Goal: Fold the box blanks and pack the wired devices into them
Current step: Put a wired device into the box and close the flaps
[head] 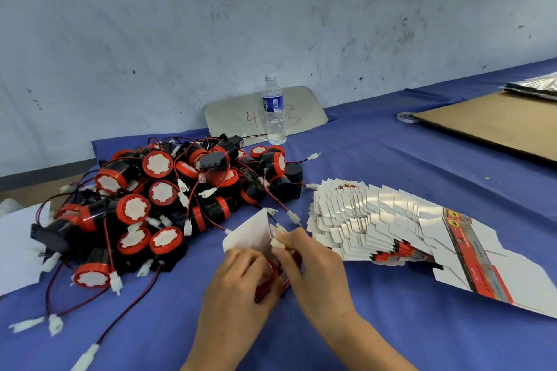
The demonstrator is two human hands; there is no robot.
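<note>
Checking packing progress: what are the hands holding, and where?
Both grip one red-printed cardboard box: left hand around its lower body, right hand pinching a white plug at its open top.

You look through a single wide-angle camera worn on your head, facing forward and tilted down over the blue table (376, 166). No second view overlaps it. Nearest the lens, at the lower centre, are your left hand (241, 283) and right hand (313, 265), with both forearms entering from the bottom edge. In the middle distance the pile of wired devices (168, 202) lies to the left and the fanned stack of box blanks (376, 220) to the right. Farthest away, the water bottle (273, 110) stands before the wall (271, 9), which fills the upper half. Wide-angle distortion bends the table's far edge upward at the right.
</note>
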